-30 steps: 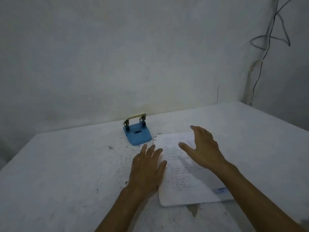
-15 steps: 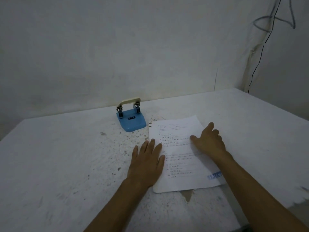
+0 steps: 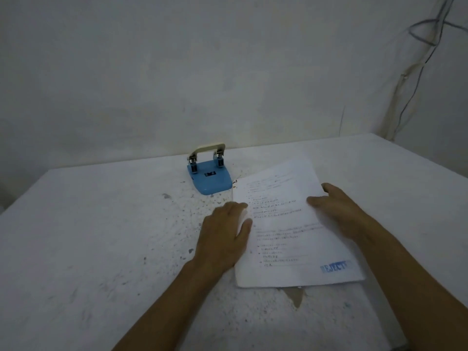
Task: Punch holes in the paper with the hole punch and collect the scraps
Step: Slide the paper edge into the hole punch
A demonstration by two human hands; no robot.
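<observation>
A white printed paper (image 3: 286, 231) with a blue stamp in its near right corner lies on the white table (image 3: 88, 236) in front of me. My left hand (image 3: 222, 236) holds its left edge, thumb on top and fingers curled at the edge. Along the right edge, my right hand (image 3: 339, 211) pinches the sheet with its thumb on the page and fingers past the edge. The blue hole punch (image 3: 210, 179), with its cream handle raised, stands just beyond the paper's far left corner, untouched.
Dark specks (image 3: 187, 211) are scattered on the table between the punch and my left hand. A brownish chipped patch (image 3: 296, 296) sits below the paper. The wall rises close behind the punch, and cables (image 3: 415, 59) hang in the right corner.
My right hand dropped from hovering above the page onto its right edge. The fingers of my left hand went from flat beside the paper to curled on its left edge. The view tilted downward.
</observation>
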